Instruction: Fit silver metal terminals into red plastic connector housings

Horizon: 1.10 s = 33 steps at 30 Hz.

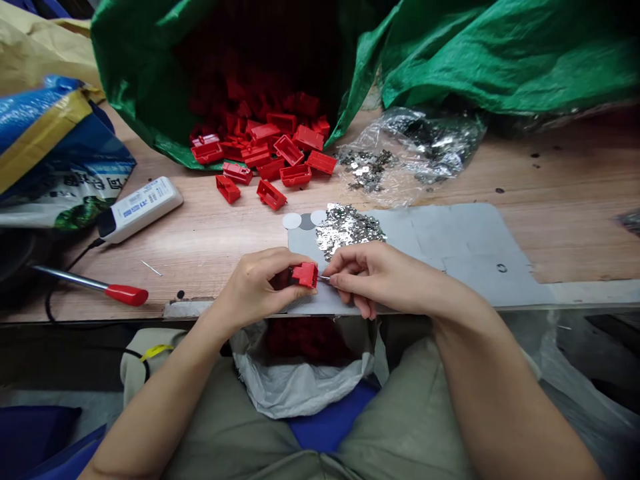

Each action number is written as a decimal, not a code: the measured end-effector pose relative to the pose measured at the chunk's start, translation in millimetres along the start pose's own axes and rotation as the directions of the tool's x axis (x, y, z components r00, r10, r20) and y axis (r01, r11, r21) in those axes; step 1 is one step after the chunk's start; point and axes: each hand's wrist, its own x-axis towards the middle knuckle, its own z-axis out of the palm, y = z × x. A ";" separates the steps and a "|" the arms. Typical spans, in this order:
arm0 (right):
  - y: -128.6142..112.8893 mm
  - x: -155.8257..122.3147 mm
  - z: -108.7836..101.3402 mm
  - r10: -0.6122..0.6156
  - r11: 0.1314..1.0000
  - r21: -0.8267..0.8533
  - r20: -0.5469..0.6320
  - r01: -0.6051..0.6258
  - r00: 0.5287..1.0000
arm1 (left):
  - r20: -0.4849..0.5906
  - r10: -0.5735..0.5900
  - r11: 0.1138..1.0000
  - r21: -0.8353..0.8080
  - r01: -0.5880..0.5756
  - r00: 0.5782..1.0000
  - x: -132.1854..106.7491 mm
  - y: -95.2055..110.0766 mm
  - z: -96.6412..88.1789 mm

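Note:
Between the thumb and fingers of my left hand [260,283] is a red plastic housing [305,274], held above the front edge of the table. My right hand [367,277] pinches a small metal piece [325,278] close to the housing's right end; whether the two touch I cannot tell. Just behind my right hand lies a heap of small shiny metal parts [350,230] on a grey mat [440,233]. Loose red housings [271,194] spill over the table beyond my left hand.
A green sack [145,113] full of red housings lies open at the back. A clear plastic bag [420,153] holds more metal parts. On the left are a white power adapter [147,208] and a red-handled lever [125,295]. Below the table edge, a white bag [300,387] contains red pieces.

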 end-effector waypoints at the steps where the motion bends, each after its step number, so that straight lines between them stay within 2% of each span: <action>1: 0.5 -0.2 -1.3 -0.024 1.000 0.010 -0.001 0.024 1.000 | -0.023 -0.030 0.999 -0.029 0.029 0.999 0.0 0.5 0.2; 4: 1.4 -1.0 -4.3 -0.139 0.985 0.089 -0.072 0.145 0.988 | -0.159 -0.154 0.971 -0.206 0.120 0.975 1.0 2.5 0.7; 6: 1.1 -1.8 -5.3 -0.181 0.973 0.122 -0.131 0.197 0.975 | -0.203 -0.200 0.948 -0.288 0.136 0.959 1.9 3.4 0.7; 13: 3.6 -4.2 -0.7 -0.081 0.995 -0.070 -0.090 0.075 0.993 | -0.045 -0.056 0.998 -0.026 0.055 0.997 1.7 2.8 -1.3; 18: 8.0 0.2 3.7 -0.080 0.991 -0.119 -0.115 0.066 0.990 | -0.015 -0.043 0.999 -0.030 0.043 0.999 2.8 1.0 -2.5; 27: -1.5 2.7 9.1 -0.125 0.952 -0.296 -0.140 0.079 0.982 | 0.001 -0.036 0.999 0.009 0.036 0.999 2.2 -2.0 -0.8; 33: -1.8 4.0 11.3 -0.235 0.901 -0.413 -0.207 0.133 0.950 | -0.015 -0.016 1.000 0.014 0.016 1.000 1.6 -1.0 0.2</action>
